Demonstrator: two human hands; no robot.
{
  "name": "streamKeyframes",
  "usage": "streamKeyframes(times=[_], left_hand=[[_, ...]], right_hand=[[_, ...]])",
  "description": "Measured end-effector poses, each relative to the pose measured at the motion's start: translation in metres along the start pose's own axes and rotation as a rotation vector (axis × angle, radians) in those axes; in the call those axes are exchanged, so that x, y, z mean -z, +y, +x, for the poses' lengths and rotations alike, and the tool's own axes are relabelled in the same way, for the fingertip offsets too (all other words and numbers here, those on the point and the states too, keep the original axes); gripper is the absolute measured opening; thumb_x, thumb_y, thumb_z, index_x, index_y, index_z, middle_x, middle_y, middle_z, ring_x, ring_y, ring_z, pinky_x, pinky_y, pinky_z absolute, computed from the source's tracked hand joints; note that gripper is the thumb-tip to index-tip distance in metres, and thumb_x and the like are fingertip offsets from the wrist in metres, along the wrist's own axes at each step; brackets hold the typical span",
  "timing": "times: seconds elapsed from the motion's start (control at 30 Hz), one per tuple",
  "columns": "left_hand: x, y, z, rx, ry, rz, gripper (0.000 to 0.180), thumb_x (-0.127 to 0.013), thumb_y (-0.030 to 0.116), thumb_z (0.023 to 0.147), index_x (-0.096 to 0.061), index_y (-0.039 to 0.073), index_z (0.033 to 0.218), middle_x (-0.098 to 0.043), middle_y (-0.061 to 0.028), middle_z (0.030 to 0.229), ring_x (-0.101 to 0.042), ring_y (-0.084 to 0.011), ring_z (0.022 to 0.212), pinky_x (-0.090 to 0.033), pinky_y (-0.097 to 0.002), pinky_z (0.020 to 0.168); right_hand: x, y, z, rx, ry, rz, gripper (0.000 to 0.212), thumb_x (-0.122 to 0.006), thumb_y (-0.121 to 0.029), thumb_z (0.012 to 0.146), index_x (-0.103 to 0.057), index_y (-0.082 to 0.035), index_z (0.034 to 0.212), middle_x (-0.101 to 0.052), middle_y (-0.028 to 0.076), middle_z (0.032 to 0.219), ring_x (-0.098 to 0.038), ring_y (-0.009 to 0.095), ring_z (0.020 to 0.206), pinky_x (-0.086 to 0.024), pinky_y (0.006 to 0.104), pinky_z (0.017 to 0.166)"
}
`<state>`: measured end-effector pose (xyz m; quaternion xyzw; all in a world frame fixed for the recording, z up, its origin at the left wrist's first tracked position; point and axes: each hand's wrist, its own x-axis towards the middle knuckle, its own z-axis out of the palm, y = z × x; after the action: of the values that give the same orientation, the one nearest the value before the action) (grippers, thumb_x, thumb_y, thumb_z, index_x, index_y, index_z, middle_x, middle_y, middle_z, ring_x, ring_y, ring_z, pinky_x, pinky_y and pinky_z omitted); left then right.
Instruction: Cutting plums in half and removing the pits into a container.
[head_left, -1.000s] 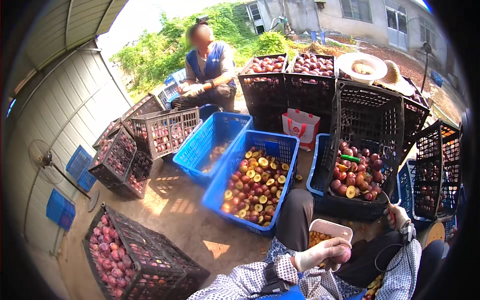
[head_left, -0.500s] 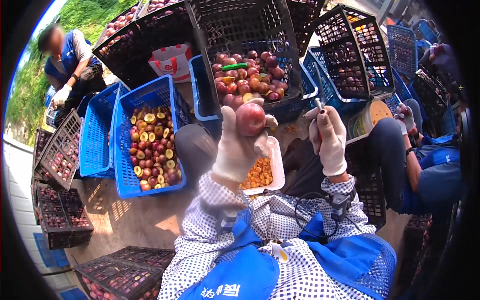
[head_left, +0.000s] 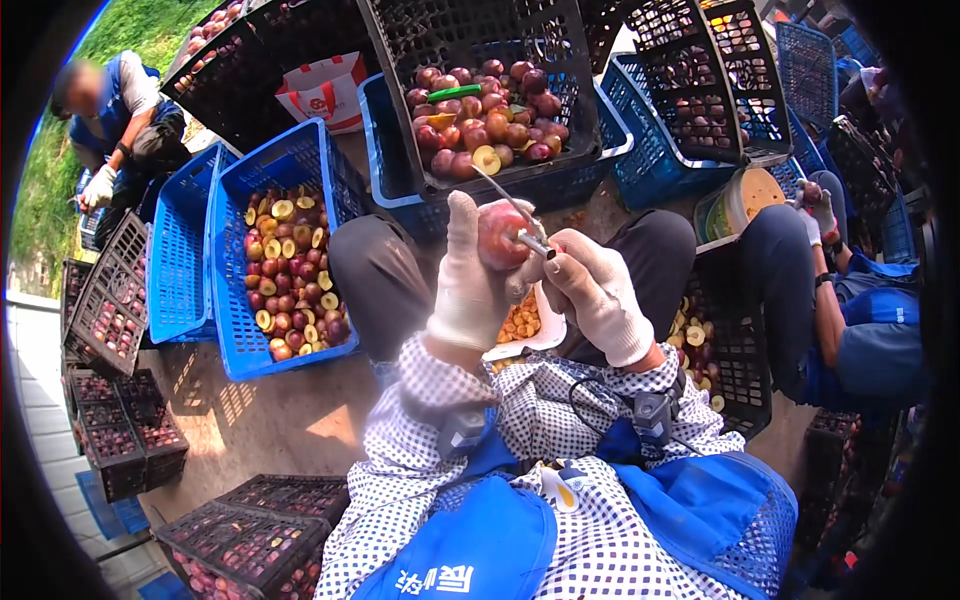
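Note:
A reddish plum [head_left: 498, 240] rests in my gloved left hand [head_left: 462, 290], its thumb raised along one side and fingers curled beneath. My right hand [head_left: 605, 300], also in a white glove, is closed on a thin knife [head_left: 504, 195]. The narrow blade lies across the plum, pointing up and away to the left; whether it has cut the skin cannot be made out. Below both hands, between my knees, sits a white tray [head_left: 552, 330] of small orange-yellow pieces, partly covered by the hands.
A blue basket [head_left: 222, 270] of halved plums stands left, beside another blue basket [head_left: 180, 250]. Ahead, a tilted black crate [head_left: 583, 110] holds whole plums and a green-handled object [head_left: 455, 93]. A bucket [head_left: 740, 205] stands right. Co-workers sit at left [head_left: 125, 95] and right [head_left: 870, 320].
My right hand has come left and inward, bringing the knife onto the plum. The left hand still holds the plum at nearly the same place. The whole view has shifted slightly.

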<state>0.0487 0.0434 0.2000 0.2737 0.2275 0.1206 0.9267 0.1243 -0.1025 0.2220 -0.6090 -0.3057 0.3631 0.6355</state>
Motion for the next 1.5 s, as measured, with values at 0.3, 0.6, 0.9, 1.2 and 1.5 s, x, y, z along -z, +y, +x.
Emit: streamKeyframes(times=[0.3,0.6,0.9,1.2,1.5], left_hand=[[0.020,-0.009,0.008,0.011,0.015,0.055,0.074,-0.052,0.075,0.088,-0.062,0.007,0.113,-0.067,-0.0052,0.092,-0.063,-0.0116,0.067,-0.053,-0.0225,0.057],[0.021,-0.044,0.017,-0.139,0.163,0.205,0.053,-0.057,0.068,0.091,-0.063,0.016,0.095,-0.062,0.0043,0.074,-0.044,-0.0028,0.047,-0.034,-0.0194,0.043],[0.027,-0.029,0.016,-0.349,-0.062,0.465,0.057,-0.077,0.039,0.088,-0.054,0.006,0.129,-0.063,-0.0047,0.109,-0.060,-0.0090,0.084,-0.050,-0.0202,0.066],[0.049,0.029,0.006,-0.860,-0.496,1.276,0.075,-0.087,0.028,0.079,-0.049,-0.001,0.136,-0.060,-0.0148,0.126,-0.062,-0.0218,0.109,-0.049,-0.0332,0.098],[0.046,0.001,0.000,-0.067,-0.318,-0.025,0.084,-0.058,0.067,0.091,-0.045,0.002,0.142,-0.061,-0.0105,0.124,-0.060,-0.0173,0.105,-0.049,-0.0282,0.086]], right_hand=[[-0.004,0.009,0.002,-0.017,0.116,-0.389,0.029,-0.059,-0.030,0.101,-0.062,-0.003,0.111,-0.069,0.013,0.090,-0.067,0.019,0.079,-0.052,0.0325,0.072],[-0.004,0.071,0.008,0.111,0.193,-0.632,0.031,-0.065,-0.030,0.096,-0.057,-0.008,0.116,-0.063,0.019,0.108,-0.067,0.039,0.094,-0.055,0.0447,0.079],[0.004,0.067,0.022,-0.117,0.169,-0.153,0.028,-0.060,-0.030,0.098,-0.065,-0.003,0.105,-0.063,0.017,0.098,-0.059,0.033,0.098,-0.047,0.0407,0.088],[0.026,-0.014,-0.027,-0.458,-0.108,0.221,0.028,-0.057,-0.026,0.102,-0.065,-0.003,0.114,-0.066,0.002,0.090,-0.057,0.006,0.082,-0.047,0.0248,0.071],[-0.001,0.002,-0.020,0.200,0.197,-0.306,0.029,-0.057,-0.028,0.103,-0.062,0.000,0.106,-0.051,-0.002,0.069,-0.045,0.004,0.058,-0.036,0.0216,0.052]])
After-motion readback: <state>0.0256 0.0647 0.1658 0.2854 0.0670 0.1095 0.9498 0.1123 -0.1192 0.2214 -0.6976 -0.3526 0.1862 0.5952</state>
